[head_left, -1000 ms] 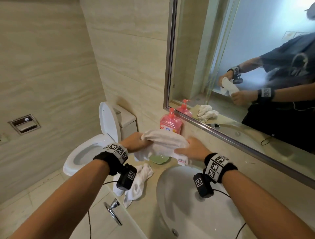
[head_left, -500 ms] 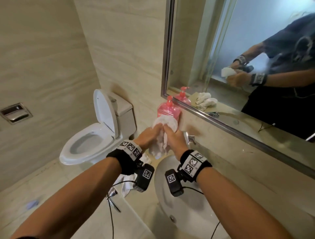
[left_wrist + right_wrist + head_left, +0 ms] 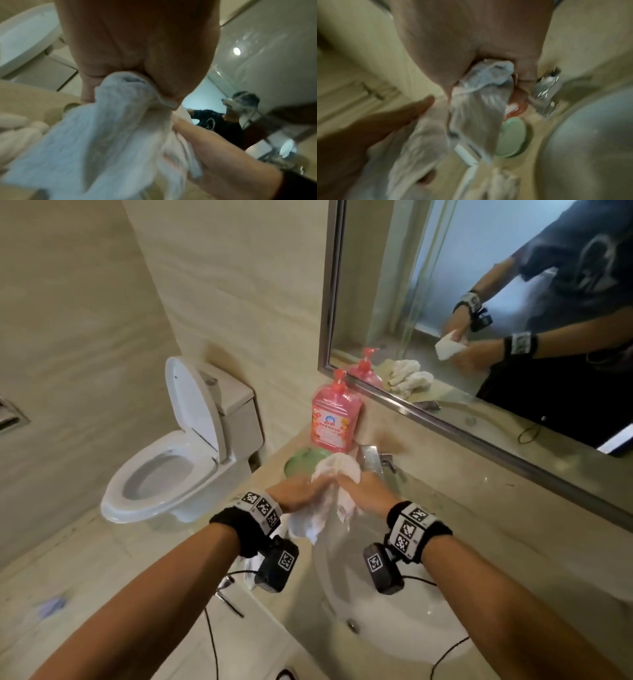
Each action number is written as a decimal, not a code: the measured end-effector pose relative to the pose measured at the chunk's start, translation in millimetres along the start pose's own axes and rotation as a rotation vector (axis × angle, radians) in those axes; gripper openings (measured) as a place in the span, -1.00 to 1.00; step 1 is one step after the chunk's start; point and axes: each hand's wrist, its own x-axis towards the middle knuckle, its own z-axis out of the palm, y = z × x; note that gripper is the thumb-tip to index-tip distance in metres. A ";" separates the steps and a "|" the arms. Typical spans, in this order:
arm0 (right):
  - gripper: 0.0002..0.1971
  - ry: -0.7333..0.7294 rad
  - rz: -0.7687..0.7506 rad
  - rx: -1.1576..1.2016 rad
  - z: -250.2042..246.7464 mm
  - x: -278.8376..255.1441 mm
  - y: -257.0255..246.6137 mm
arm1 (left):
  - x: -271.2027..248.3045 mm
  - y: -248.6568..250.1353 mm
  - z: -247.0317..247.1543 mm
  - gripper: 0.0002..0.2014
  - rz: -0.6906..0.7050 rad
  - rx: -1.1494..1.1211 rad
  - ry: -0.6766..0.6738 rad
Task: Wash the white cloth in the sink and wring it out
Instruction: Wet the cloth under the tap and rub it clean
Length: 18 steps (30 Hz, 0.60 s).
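Observation:
Both my hands grip the white cloth (image 3: 334, 470) side by side above the far left rim of the white sink (image 3: 376, 621). My left hand (image 3: 301, 493) and right hand (image 3: 361, 491) each have fingers curled round it. The cloth is folded between them, a rounded bunch standing above my fists and two loose ends hanging below. In the left wrist view the cloth (image 3: 106, 135) spills out of my left hand (image 3: 137, 60). The right wrist view is blurred; the cloth (image 3: 476, 105) hangs from my right hand (image 3: 471, 40). The chrome tap (image 3: 371, 458) is just behind.
A pink soap bottle (image 3: 335, 416) and a green soap dish (image 3: 301, 462) stand on the counter behind my hands. A toilet (image 3: 178, 450) with raised lid is to the left. A mirror (image 3: 513, 302) runs along the wall. Another white cloth (image 3: 20, 129) lies on the counter.
My hands came together from holding the cloth spread wide, folding it into a bunch, then lowered toward the sink rim. The view swung down and left.

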 end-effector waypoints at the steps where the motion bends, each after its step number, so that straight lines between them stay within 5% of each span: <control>1: -0.73 -0.059 -0.011 -0.077 -3.6 -1.1 14.1 | 4.8 -10.4 0.3 -0.43 -0.046 0.113 -0.069; 4: -0.54 -0.143 -0.040 -0.206 -16.6 -11.7 54.1 | 27.5 -36.7 14.7 -0.44 -0.054 0.240 -0.079; 8: -0.75 -0.288 0.043 -0.363 -28.9 -11.7 96.2 | 56.3 -48.0 46.7 -0.56 0.017 0.179 -0.151; 12: -0.55 -0.304 0.129 -0.413 -49.3 12.5 122.9 | 84.4 -41.1 80.3 -0.42 -0.022 0.193 -0.269; 18: -0.25 -0.251 0.160 -0.317 -69.5 60.8 133.7 | 125.5 -39.0 119.5 -0.45 -0.115 0.248 -0.244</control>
